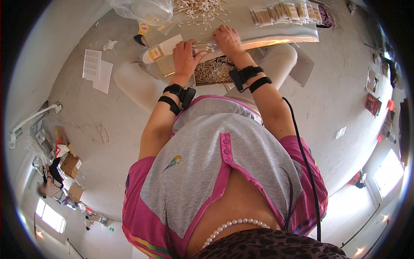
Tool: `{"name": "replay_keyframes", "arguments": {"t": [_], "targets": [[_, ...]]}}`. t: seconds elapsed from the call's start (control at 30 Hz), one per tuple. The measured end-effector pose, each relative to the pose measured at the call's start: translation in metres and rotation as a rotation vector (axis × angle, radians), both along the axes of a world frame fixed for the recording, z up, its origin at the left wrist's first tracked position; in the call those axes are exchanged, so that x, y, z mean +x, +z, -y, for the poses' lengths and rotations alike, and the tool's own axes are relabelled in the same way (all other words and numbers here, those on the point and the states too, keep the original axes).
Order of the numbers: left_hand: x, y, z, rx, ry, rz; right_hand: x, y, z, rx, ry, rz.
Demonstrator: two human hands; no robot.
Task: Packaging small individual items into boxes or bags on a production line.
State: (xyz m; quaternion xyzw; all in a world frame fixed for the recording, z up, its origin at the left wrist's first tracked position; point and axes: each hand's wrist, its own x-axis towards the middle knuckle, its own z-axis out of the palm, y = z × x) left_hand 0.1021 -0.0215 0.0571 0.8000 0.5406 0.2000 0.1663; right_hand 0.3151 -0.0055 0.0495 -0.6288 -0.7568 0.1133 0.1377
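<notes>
A small row of cotton swabs (202, 47) lies under my left hand (185, 60), whose fingers and thumb are closed about its left end. Just beyond the row's right end is my right hand (228, 41), its bent fingers apart and reaching down to the table top; no object shows in it. Farther back on the table (241, 26) spreads a loose pile of cotton swabs (200, 11). To the left of my left hand is a clear packet with a yellow label (155, 53). Below my hands, an open box (213, 71) is full of loose swabs.
Filled swab packets (284, 14) stand in a row at the table's back right. A clear plastic bag (146, 11) sits at the back left. Printed sheets (97, 71) lie on the floor to the left. A black cable (297, 129) runs from my right wrist strap.
</notes>
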Motion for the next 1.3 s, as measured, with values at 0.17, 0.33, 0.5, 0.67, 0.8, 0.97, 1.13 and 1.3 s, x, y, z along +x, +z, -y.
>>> {"name": "replay_keyframes", "arguments": {"t": [0.17, 0.33, 0.5, 0.67, 0.8, 0.97, 1.13, 1.3], "targets": [[-0.002, -0.001, 0.001, -0.01, 0.01, 0.006, -0.007, 0.009, 0.011, -0.022, -0.029, -0.079], [-0.003, -0.005, 0.001, 0.035, -0.003, 0.032, 0.0, 0.013, 0.024, -0.045, -0.009, -0.124], [-0.006, -0.006, 0.002, -0.007, -0.037, 0.036, 0.0, 0.006, 0.027, -0.03, -0.037, -0.15], [-0.003, -0.004, 0.001, 0.012, -0.052, 0.064, -0.012, -0.003, 0.021, -0.013, -0.048, -0.183], [-0.003, -0.002, 0.002, 0.002, -0.025, 0.043, -0.02, 0.0, 0.017, -0.004, 0.003, -0.164], [-0.004, -0.007, 0.001, 0.045, -0.031, 0.053, -0.027, 0.009, -0.014, 0.001, -0.269, -0.198], [-0.003, -0.007, 0.002, 0.032, -0.02, 0.036, -0.035, 0.01, -0.029, -0.061, -0.332, -0.047], [-0.001, -0.007, 0.002, 0.083, -0.028, 0.039, -0.029, -0.002, -0.029, -0.05, -0.393, 0.047]]}}
